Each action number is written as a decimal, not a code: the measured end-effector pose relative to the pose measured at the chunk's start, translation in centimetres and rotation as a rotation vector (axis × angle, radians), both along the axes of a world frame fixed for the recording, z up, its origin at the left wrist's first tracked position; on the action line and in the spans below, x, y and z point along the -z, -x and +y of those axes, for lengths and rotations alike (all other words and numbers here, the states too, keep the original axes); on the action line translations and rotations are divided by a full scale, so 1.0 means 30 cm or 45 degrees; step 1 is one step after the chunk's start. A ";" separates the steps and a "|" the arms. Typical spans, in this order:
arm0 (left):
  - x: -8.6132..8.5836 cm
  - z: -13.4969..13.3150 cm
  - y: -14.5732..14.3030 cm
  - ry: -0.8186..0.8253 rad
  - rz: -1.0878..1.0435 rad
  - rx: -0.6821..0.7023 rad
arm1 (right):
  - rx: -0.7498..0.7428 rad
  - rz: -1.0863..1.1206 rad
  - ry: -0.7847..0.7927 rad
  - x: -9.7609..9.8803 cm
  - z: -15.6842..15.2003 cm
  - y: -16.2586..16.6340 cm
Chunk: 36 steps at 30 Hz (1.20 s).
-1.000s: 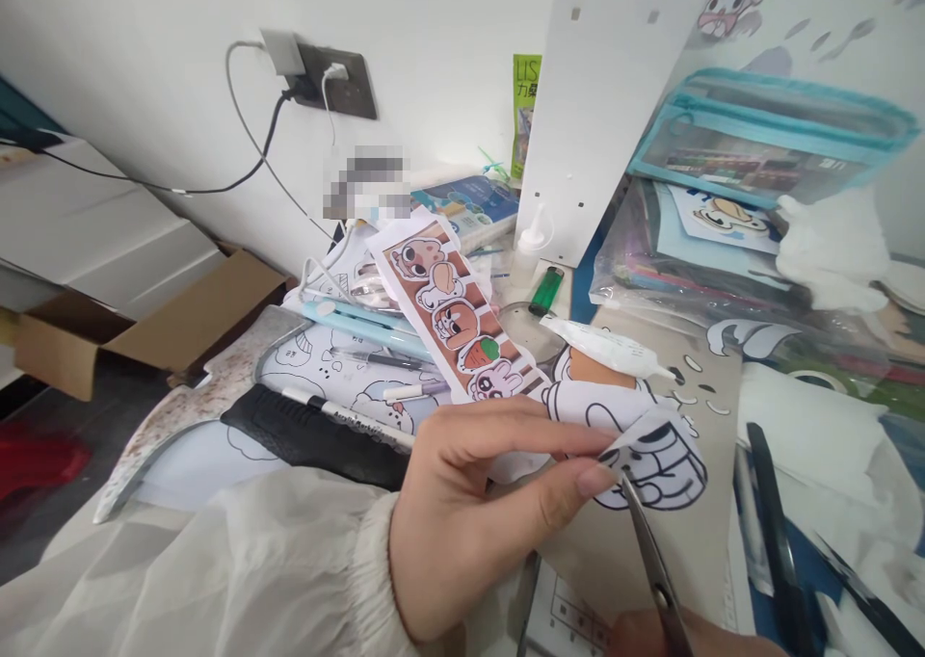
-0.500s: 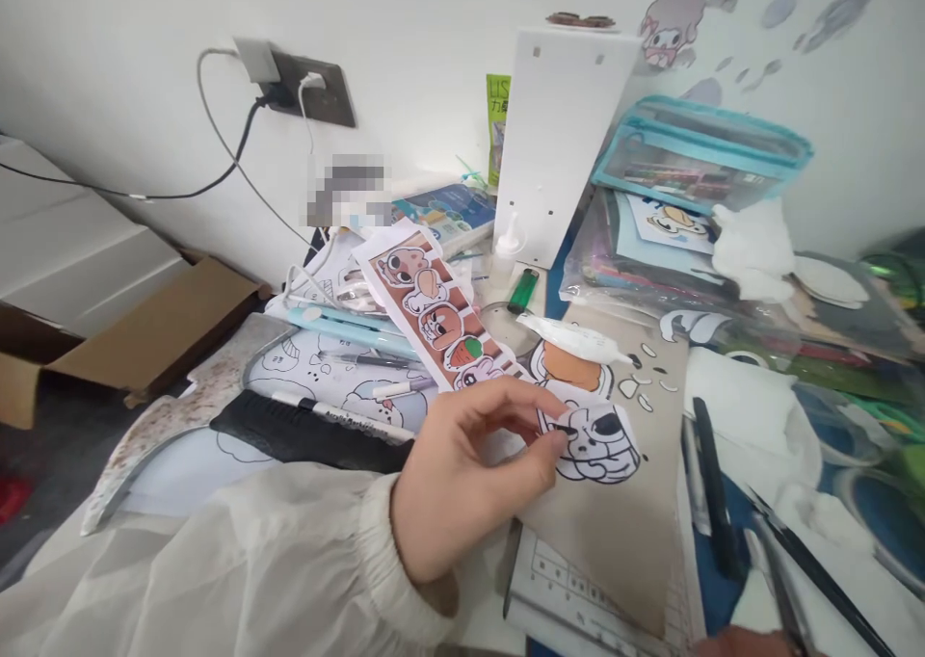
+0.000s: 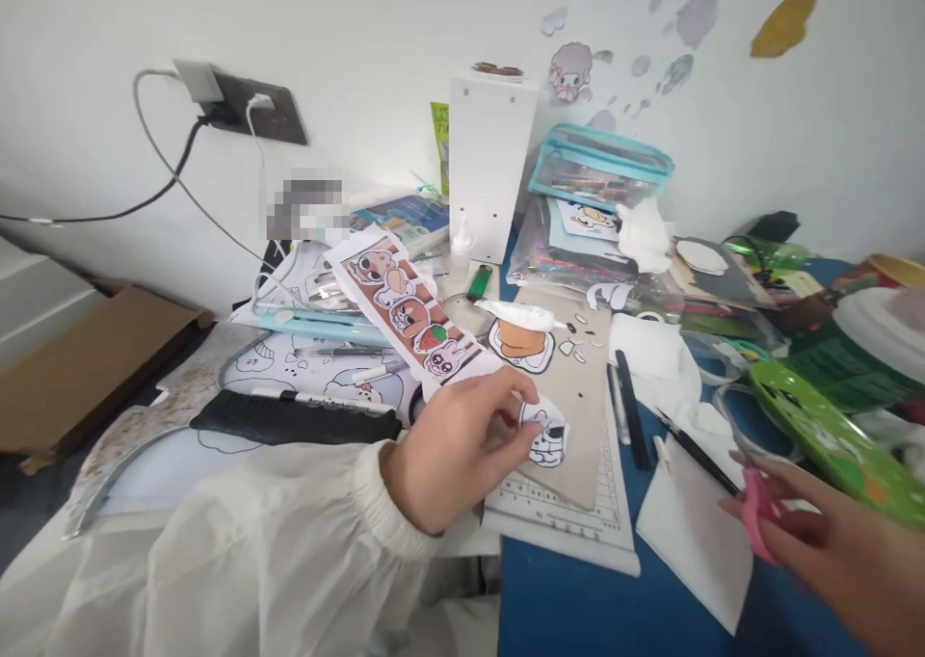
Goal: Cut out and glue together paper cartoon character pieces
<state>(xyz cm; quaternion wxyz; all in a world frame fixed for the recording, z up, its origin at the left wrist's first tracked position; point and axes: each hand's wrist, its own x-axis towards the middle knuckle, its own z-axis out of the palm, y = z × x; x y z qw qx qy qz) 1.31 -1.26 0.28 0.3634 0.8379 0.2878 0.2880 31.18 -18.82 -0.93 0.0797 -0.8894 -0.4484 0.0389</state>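
Observation:
My left hand (image 3: 462,450), in a cream elastic-cuffed sleeve, is over the beige board (image 3: 578,387). Its thumb and index fingertip are apart, beside a small paper cutout (image 3: 547,440) of a black-and-white cartoon face; the thumb overlaps its edge. At the right, my right hand (image 3: 831,532) grips the pink handles of scissors (image 3: 762,517), whose blades are mostly hidden. Above the cutout lie an orange-and-white cartoon drawing (image 3: 520,346) and a white tube (image 3: 516,316). Left of them is a printed strip of coloured cartoon pictures (image 3: 409,315).
Near my right hand are black tweezers (image 3: 698,450), a black pen-like tool (image 3: 634,411), tape rolls (image 3: 752,416) and a green tin (image 3: 831,435). A green lighter (image 3: 480,281), white box (image 3: 491,166) and clear teal pouch (image 3: 599,166) are farther back. A black pouch (image 3: 289,418) lies left.
The view has swung right. My right hand with the scissors has come further into view. My left thumb and index finger, earlier pinching the cutout, have parted, and it sits lower at the board.

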 end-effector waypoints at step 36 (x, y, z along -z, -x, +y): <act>0.017 0.028 0.055 -1.175 0.132 0.423 | -0.320 -0.333 -0.206 0.060 0.102 0.073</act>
